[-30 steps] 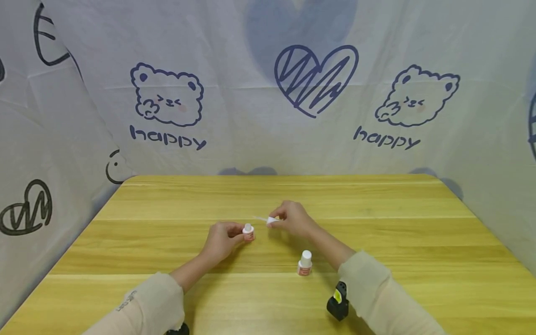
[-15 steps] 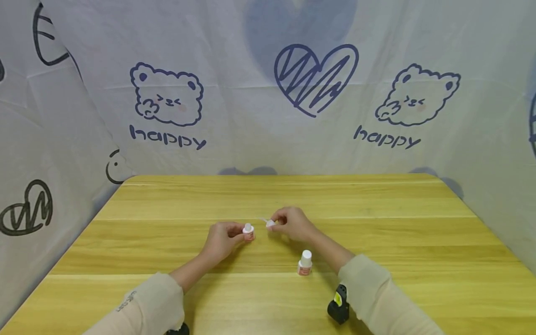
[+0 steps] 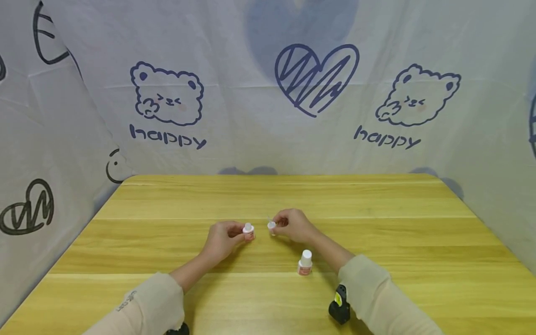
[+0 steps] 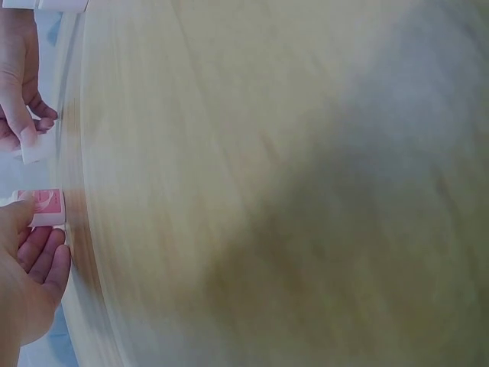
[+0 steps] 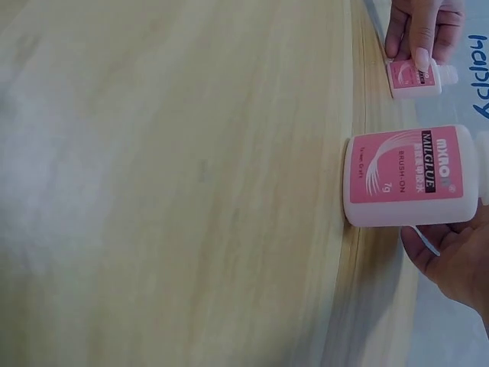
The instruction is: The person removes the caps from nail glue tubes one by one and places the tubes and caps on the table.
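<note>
My left hand (image 3: 222,241) pinches a small nail glue bottle (image 3: 249,234) between thumb and fingers, upright at the table's middle. Its cap is off and a pale nozzle shows on top. Just to the right, my right hand (image 3: 296,226) pinches the white brush cap (image 3: 271,226), apart from the bottle, its thin brush standing up and away. A second nail glue bottle (image 3: 305,264), white cap on, stands nearer to me; in the right wrist view its pink label (image 5: 406,164) reads "NAIL GLUE BRUSH-ON". The left wrist view shows the held bottle (image 4: 47,205) at its edge.
The wooden table (image 3: 167,200) runs back to a white cloth (image 3: 238,125) printed with hearts and bears. A black wrist camera (image 3: 339,304) hangs below the right sleeve.
My right hand has lowered slightly and turned the cap, so its brush swings from pointing left to pointing up and away. The left hand and both bottles have stayed in place.
</note>
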The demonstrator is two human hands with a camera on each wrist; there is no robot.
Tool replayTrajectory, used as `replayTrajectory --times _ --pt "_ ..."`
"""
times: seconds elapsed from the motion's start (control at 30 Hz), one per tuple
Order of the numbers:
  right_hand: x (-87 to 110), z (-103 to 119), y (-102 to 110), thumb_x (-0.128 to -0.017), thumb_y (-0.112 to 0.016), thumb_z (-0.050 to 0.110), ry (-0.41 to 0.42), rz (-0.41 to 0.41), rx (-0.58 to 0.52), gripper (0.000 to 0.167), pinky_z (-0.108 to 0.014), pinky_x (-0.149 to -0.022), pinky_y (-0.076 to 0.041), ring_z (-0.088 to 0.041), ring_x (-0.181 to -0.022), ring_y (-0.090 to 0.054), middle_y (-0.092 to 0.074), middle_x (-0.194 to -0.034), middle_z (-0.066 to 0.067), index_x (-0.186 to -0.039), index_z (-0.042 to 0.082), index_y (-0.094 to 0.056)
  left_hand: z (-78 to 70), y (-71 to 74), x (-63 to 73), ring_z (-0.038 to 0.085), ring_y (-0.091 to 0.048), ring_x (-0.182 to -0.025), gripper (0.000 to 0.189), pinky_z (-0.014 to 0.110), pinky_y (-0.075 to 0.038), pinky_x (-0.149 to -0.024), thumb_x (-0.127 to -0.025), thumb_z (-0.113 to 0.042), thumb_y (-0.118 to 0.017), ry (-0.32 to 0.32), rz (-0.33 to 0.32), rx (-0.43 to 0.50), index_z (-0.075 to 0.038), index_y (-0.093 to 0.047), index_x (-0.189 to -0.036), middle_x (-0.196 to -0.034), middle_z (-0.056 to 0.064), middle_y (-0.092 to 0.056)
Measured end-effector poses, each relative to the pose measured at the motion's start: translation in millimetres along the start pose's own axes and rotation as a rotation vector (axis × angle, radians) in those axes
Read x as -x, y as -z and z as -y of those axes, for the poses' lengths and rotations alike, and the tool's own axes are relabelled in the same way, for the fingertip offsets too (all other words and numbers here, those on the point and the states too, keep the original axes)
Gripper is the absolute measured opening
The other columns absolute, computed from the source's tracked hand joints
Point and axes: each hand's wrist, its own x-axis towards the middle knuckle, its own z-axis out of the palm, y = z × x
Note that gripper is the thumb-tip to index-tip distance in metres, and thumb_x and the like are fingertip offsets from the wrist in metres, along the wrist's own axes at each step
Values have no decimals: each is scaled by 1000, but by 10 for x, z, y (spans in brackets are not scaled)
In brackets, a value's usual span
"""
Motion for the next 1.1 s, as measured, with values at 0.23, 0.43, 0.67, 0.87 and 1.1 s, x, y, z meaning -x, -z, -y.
replayTrajectory --times 0.23,0.43,0.67,0.87,1.1 --pt "-3 0 -16 -78 -74 9 -9 1 -12 15 -15 -55 -41 -5 -63 -46 -62 -72 -7 -87 -1 -68 -1 2 -10 18 -69 -77 14 23 -56 -67 -78 -4 -72 15 -4 -8 0 -72 -91 -87 13 -73" --pt "-3 -12 -15 -77 -73 7 -8 -9 -24 16 -15 -57 -42 -6 -64 -48 -63 -73 -8 -89 -3 -68 -23 8 1 19 -69 -78 14 24 -56 -68 -78 -4 -71 23 -7 -32 0 -71 -92 -89 13 -72" --pt "-10 -20 -9 -78 -73 6 3 -8 -29 17 -14 -58 -43 -5 -65 -48 -64 -75 -11 -90 -5 -67 -31 16 18 20 -69 -77 15 25 -56 -67 -78 -6 -72 -1 -10 -50 1 -71 -91 -89 15 -72" --pt "-12 -27 -12 -78 -73 6 -9 -2 -33 18 -15 -58 -43 -6 -65 -49 -63 -75 -10 -90 -5 -67 -18 16 14 21 -69 -78 15 25 -56 -68 -78 -5 -72 4 -12 -46 1 -71 -91 -89 15 -72" --pt "-1 -31 -5 -77 -73 6 -17 3 -25 21 -15 -58 -44 -6 -65 -50 -64 -76 -11 -93 -6 -66 -16 26 30 21 -69 -78 15 24 -57 -67 -78 -4 -71 -5 9 -15 1 -71 -92 -90 15 -72"
